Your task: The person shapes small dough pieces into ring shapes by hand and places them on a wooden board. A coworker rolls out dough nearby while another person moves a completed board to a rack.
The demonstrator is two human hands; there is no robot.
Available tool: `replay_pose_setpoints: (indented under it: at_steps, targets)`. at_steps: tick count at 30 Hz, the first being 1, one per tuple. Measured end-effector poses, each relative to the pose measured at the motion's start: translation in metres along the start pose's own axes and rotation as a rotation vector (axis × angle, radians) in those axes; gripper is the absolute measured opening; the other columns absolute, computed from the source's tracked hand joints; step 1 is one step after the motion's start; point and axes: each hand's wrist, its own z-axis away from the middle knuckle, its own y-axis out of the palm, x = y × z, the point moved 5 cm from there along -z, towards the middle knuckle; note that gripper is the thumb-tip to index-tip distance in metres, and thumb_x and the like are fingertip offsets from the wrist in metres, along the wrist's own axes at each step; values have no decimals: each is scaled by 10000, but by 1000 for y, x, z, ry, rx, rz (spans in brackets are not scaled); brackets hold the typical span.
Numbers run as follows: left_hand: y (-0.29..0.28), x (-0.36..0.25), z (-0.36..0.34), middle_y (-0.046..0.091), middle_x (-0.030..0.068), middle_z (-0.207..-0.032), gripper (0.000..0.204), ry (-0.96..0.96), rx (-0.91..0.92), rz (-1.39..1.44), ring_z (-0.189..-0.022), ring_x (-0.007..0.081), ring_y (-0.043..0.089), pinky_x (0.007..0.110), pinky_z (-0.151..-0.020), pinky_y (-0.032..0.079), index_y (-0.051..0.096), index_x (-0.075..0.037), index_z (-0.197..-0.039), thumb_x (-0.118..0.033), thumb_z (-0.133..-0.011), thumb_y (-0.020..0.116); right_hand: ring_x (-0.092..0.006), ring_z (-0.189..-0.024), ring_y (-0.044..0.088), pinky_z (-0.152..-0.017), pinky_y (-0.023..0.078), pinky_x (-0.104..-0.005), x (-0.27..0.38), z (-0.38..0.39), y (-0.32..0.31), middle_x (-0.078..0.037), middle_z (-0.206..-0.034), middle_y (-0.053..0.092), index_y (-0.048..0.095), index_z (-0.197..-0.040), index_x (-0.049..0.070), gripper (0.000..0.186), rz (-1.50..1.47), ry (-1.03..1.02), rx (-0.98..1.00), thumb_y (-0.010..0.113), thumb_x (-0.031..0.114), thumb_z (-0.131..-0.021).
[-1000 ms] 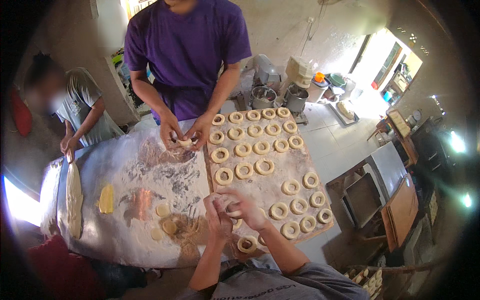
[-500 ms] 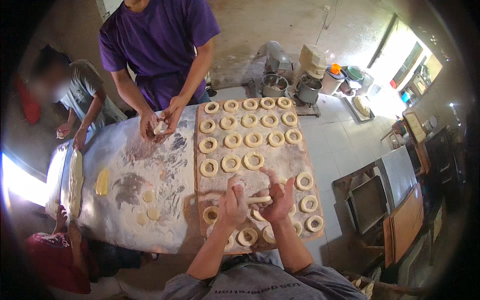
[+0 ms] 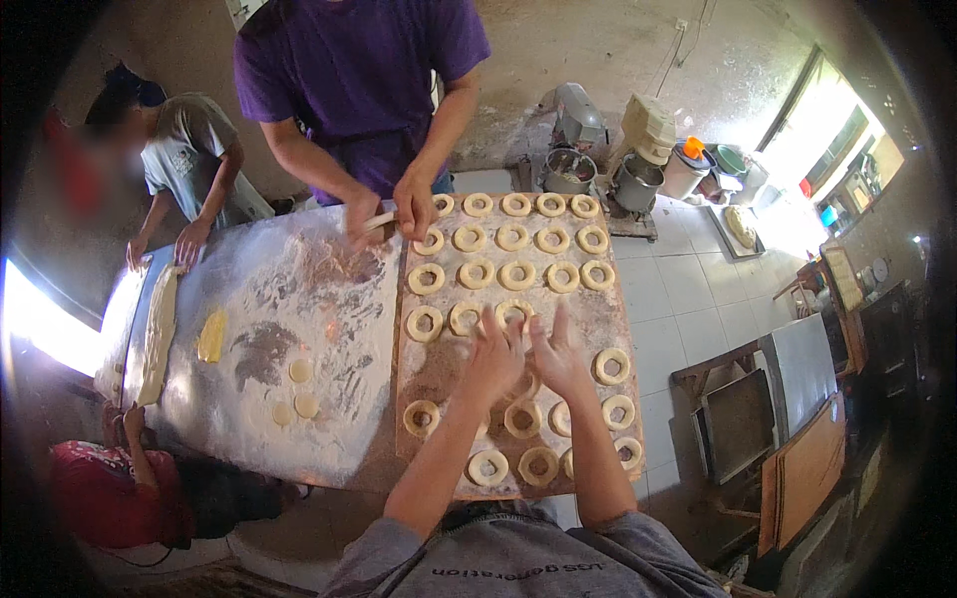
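Observation:
My left hand (image 3: 490, 361) and my right hand (image 3: 558, 361) are close together over a floured board (image 3: 439, 374), fingers stretched forward. Just beyond my fingertips lies a pale dough ring (image 3: 515, 311). Part of another dough ring (image 3: 526, 385) shows between my wrists; whether it lies on the board or touches my palms, I cannot tell. Several more rings fill rows around my hands, such as one ring (image 3: 424, 324) at left and another ring (image 3: 612, 367) at right. My forearms hide some of the near ones.
Across the table, a person in purple (image 3: 364, 100) handles a dough strip (image 3: 381, 220). Two other people work by a long dough roll (image 3: 159, 334) at left. Small dough discs (image 3: 300, 371) and a yellow slab (image 3: 211, 336) lie on the floured table (image 3: 339, 439). Mixers (image 3: 578, 115) stand behind.
The dough ring I held between my hands is no longer seen gripped there. My hands have moved forward and their fingers have straightened. The person in purple has shifted right with the dough.

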Motion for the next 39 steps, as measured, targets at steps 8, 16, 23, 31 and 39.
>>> replay_pose_setpoints:
  at_steps: [8, 16, 23, 31, 39]
  targets:
    - [12, 50, -11, 366, 309, -1393, 797, 58, 109, -451, -1313, 442, 365, 611, -1065, 245, 211, -49, -1484, -330, -864, 625, -440, -1130, 502, -933, 334, -597, -8, 9, 17, -258, -1186, 543, 199, -1513, 103, 928, 631, -136, -29, 709, 329, -773]
    - [5, 57, 7, 424, 318, -1339, 749, 153, 123, -345, -1281, 456, 404, 596, -1026, 327, 248, -64, -1480, -107, -824, 608, -441, -1200, 451, -978, 316, -613, 21, 33, 45, -270, -1256, 489, 266, -1492, 104, 901, 691, -77, -54, 736, 267, -741]
    - [-123, 158, 87, 497, 339, -1223, 624, 188, -250, -168, -1167, 457, 483, 533, -942, 398, 292, 58, -1400, -147, -873, 556, -389, -936, 601, -829, 473, -443, 115, 76, 178, -221, -1074, 615, 617, -1129, 53, 345, 153, -439, 411, 613, 173, -806]
    - [-209, 320, 139, 602, 321, -1071, 556, -379, -248, 107, -1016, 465, 596, 496, -876, 476, 355, 66, -1337, -221, -907, 560, -385, -871, 619, -756, 492, -455, 146, 97, 371, -204, -901, 633, 578, -1005, 21, 296, 422, -946, 319, 635, 257, -836]
    - [-249, 308, 128, 678, 208, -918, 304, -88, -229, 395, -852, 323, 684, 386, -756, 534, 621, 7, -1106, -206, -890, 651, -182, -901, 614, -752, 510, -334, 161, 109, 338, -111, -974, 591, 432, -1114, 58, 380, -330, -299, 861, 662, 26, -814]
